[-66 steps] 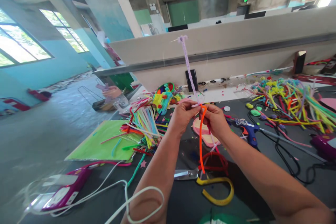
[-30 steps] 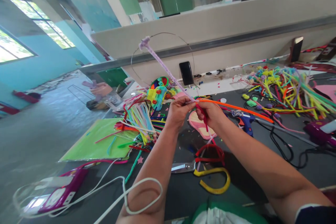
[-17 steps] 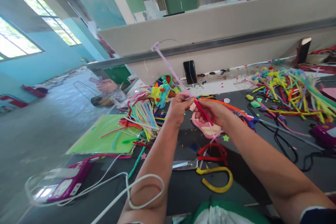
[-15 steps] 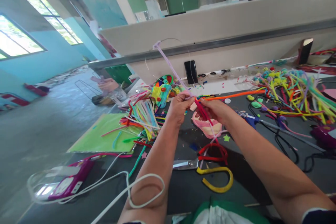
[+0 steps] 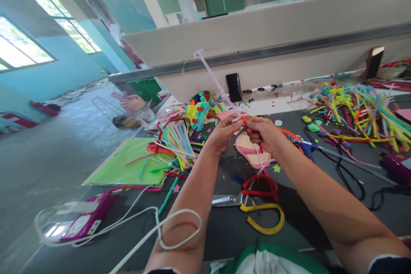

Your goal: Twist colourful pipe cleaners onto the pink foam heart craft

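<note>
My left hand (image 5: 223, 132) is closed in a pinch on a lilac pipe cleaner (image 5: 215, 78), which slants up and away to a knobby tip with a thin wire. Right beside it, my right hand (image 5: 265, 133) pinches an orange pipe cleaner (image 5: 243, 118) where it meets the lilac one. More orange shows beyond my right wrist. A short red piece (image 5: 260, 148) sticks out below my right fingers. Under the hands lies a pink and cream padded piece (image 5: 247, 150). Scissors (image 5: 227, 200) with red and yellow handles rest nearer to me.
Bundled pipe cleaners (image 5: 180, 137) lie left, by a green sheet (image 5: 118, 162). A larger pile (image 5: 356, 111) spreads right. A purple device (image 5: 86, 218) and a white cord (image 5: 154, 222) are front left. A phone (image 5: 234, 87) leans on the partition (image 5: 272, 25).
My hands have come together at the join. The orange pipe cleaner, earlier stretched to the right, now bends behind my right wrist. Less red shows below my right fingers.
</note>
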A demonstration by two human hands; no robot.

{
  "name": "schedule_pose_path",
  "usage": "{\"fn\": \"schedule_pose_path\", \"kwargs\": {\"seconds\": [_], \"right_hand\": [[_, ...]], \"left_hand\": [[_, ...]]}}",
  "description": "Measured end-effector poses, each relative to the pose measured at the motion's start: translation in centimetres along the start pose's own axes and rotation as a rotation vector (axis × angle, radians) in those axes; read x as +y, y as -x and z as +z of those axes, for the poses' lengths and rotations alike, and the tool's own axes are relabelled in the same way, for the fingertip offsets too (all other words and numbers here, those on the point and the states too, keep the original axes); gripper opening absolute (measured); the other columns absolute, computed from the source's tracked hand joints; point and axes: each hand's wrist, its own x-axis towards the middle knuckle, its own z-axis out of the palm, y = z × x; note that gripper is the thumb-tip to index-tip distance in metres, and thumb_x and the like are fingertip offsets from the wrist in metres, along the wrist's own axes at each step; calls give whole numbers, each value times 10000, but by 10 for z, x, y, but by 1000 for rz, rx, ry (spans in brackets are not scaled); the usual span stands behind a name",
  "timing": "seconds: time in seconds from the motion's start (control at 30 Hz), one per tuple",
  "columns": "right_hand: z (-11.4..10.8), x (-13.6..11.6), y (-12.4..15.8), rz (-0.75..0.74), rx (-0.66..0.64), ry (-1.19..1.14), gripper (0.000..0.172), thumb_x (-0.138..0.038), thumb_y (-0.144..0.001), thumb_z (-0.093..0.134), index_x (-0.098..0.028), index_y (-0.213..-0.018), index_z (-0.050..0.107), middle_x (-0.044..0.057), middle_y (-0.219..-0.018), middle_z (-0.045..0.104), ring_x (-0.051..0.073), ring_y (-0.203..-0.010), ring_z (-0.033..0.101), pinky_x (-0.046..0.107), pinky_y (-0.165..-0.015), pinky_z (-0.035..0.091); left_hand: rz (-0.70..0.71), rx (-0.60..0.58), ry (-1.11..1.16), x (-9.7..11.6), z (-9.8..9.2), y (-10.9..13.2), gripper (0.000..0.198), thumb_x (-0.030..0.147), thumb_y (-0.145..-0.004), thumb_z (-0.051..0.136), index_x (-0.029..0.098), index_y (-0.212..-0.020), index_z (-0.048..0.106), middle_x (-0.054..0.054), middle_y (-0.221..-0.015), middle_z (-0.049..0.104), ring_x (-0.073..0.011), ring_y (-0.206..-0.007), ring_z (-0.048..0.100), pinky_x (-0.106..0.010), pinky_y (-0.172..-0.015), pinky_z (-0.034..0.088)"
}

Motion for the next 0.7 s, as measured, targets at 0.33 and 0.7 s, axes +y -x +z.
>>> {"fn": "schedule_pose_path", "kwargs": {"seconds": [0.33, 0.7], "right_hand": [[3, 9, -2, -139, 22, -51, 246, -298, -648, 733, -144, -690, 545, -60, -520, 485, 1, -358, 262, 165, -365, 126], [4, 8, 0, -199, 77, 45, 222, -327, -657, 708, -153, -713, 582, -43, -526, 541, 27, -342, 348, 182, -339, 171]], "left_hand": [[138, 72, 77, -13, 3, -5, 140, 269, -698, 714, 179, -804, 698, 0, -748, 663, -102, -744, 595, -246, -799, 440], [166, 67, 15, -4, 9, -1, 144, 252, -686, 702, 180, -793, 639, 6, -783, 622, -100, -770, 575, -236, -780, 443]]}}
